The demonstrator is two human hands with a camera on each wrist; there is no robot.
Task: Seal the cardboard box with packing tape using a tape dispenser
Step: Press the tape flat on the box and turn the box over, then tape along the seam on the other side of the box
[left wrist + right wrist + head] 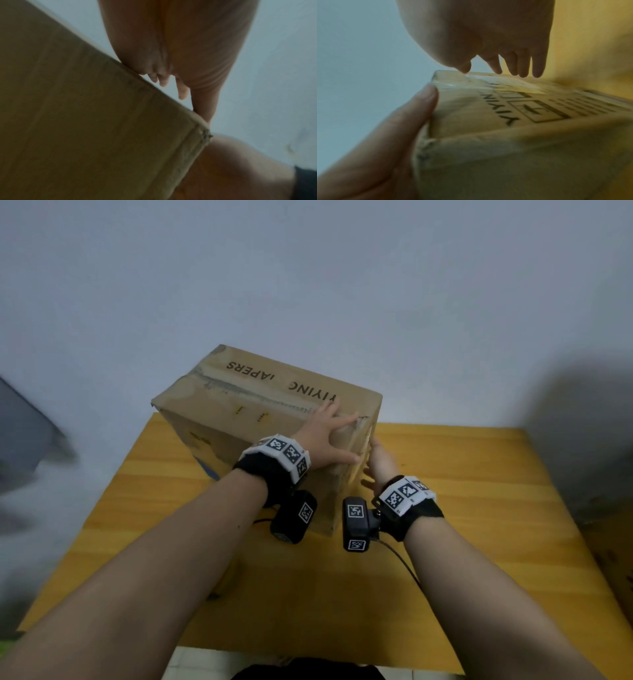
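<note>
A brown cardboard box [239, 412] with black print stands on the yellow wooden table [462, 508]. A strip of clear tape [260, 397] runs along its top seam and folds over the right end [488, 81]. My left hand [334, 433] lies flat on the top near the right end, fingers spread, its thumb [402, 121] on the corner edge. My right hand [375, 460] presses straight fingers [523, 67] against the taped right end face. The left wrist view shows the left palm [180, 54] on the box [85, 121]. No tape dispenser is in view.
A pale wall stands right behind the table. A blurred grey object [24, 433] sits off the table's left side. A dark shape [582, 422] stands at the right. A black cable [404, 563] trails from my right wrist over the table.
</note>
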